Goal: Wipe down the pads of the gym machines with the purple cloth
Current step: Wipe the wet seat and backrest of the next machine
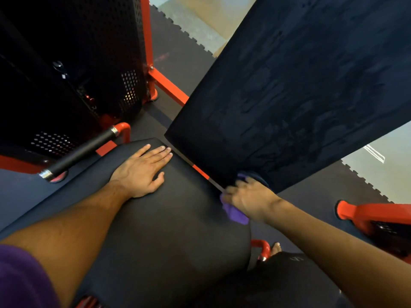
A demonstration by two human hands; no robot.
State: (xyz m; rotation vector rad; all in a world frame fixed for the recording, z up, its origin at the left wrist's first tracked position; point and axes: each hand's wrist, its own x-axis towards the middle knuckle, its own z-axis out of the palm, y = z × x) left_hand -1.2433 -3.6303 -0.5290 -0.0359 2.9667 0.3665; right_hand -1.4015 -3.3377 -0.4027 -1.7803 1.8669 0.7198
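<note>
Presently, head view, the only one:

- Seat pad (169, 223): black, fills the middle of the frame down to 6 o'clock. Dull and dry-looking; in my judgement it has not yet had its wipe.
- Back pad (300, 96): dark, slopes up and away toward 1 o'clock. Its face carries wet streaks and blotches, so it looks already wiped.
- Left hand (142, 170): lies flat, palm down, on the seat pad at about 10 o'clock of it. Fingers straight and close together, thumb angled out to the side; it holds nothing. Probably a prop for the person leaning in over the machine.
- Right hand (249, 200): at 3 o'clock of the seat pad, down at the lower edge of the back pad beside the gap between the pads. Fingers curled round the purple cloth (235, 213); the picture is blurred here, so I cannot tell how tightly.
- Purple cloth: bunched, sticking out below the hand and again above the fingers, touching the back pad's bottom edge. Likely held low to catch that last strip.
- Red frame (169, 87): tubing at 11 o'clock, beside the perforated black weight-stack guard (73, 63).
- Black handle (82, 150): at 9 o'clock, untouched.
</note>
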